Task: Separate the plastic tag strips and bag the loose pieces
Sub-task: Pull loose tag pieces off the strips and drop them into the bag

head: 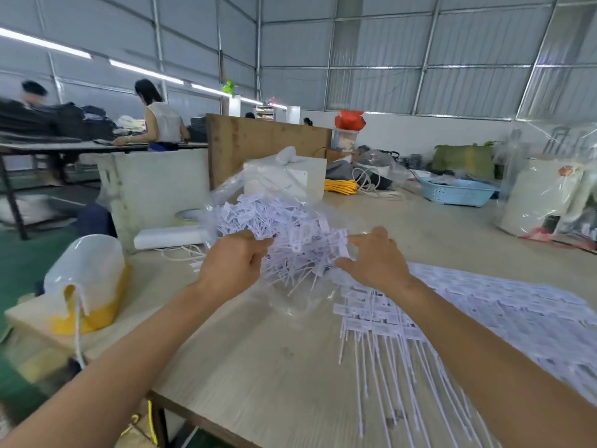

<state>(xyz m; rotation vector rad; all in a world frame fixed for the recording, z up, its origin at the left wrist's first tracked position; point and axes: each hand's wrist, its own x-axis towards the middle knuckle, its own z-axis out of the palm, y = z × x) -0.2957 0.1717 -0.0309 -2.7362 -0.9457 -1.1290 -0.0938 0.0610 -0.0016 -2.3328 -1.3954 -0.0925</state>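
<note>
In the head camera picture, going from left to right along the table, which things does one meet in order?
Translucent container with yellow bottom → left hand → clear bag of loose tags → right hand → uncut tag strips lying flat → wrapped white bundle far right.

On my feed, a yellow-and-clear plastic container [85,282] stands at the desk's [274,367] left edge. Farther back I see a blue basket [457,191], a coil of yellow rope [340,186], a brown wooden board [268,140] and a red bag [349,119].
</note>
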